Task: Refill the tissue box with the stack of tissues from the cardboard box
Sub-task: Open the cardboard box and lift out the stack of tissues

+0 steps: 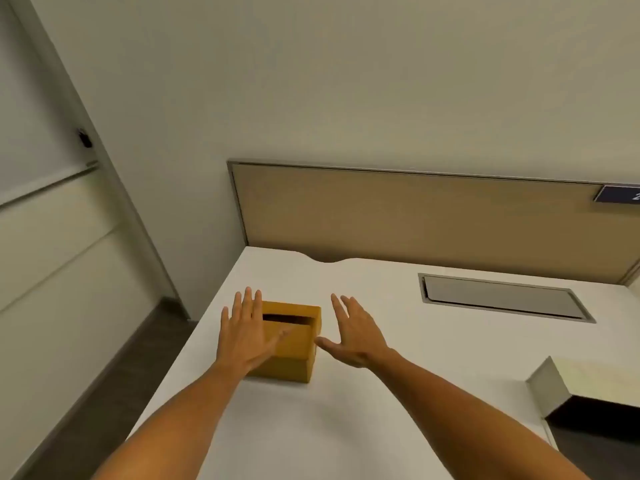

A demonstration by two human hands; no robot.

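Observation:
A yellow-brown wooden tissue box with a dark slot in its top stands on the white desk near the desk's left edge. My left hand is open, fingers spread, over the box's left side and covering part of its top. My right hand is open just right of the box, thumb close to its right wall, holding nothing. A box with pale flaps and a dark inside sits at the right edge of the view; its contents are hidden.
A tan partition panel closes the back of the desk. A grey recessed cable hatch lies in the desk top at the back right. The floor drops away to the left of the desk, next to a wall.

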